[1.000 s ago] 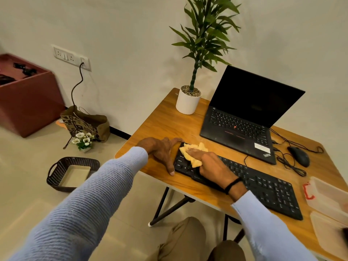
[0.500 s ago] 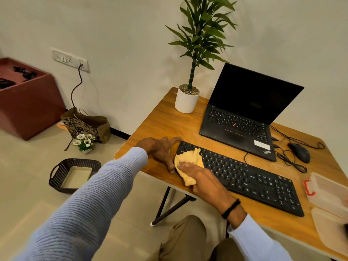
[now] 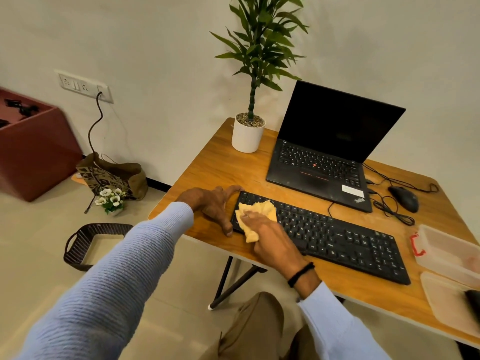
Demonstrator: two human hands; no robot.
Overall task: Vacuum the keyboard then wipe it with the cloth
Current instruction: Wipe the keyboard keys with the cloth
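Observation:
A black keyboard (image 3: 337, 237) lies across the front of the wooden table (image 3: 220, 165). My right hand (image 3: 272, 240) holds a bunched yellow cloth (image 3: 259, 210) and presses it on the keys at the keyboard's left end; a tail of cloth sticks out below the hand. My left hand (image 3: 213, 203) rests spread on the table against the keyboard's left end, thumb at the far corner, a finger along the left edge. A dark blurred object (image 3: 474, 304) at the right edge cannot be identified.
An open black laptop (image 3: 319, 167) stands behind the keyboard, a white potted plant (image 3: 248, 137) to its left, a wired mouse (image 3: 404, 198) to its right. Clear plastic containers (image 3: 449, 253) sit at the table's right end. A dark basket (image 3: 78, 242) and a bag (image 3: 111, 175) are on the floor.
My right hand carried the cloth from the far-left keys down over the keyboard's front-left edge, then back up onto the left keys. My left hand stayed at the keyboard's left end.

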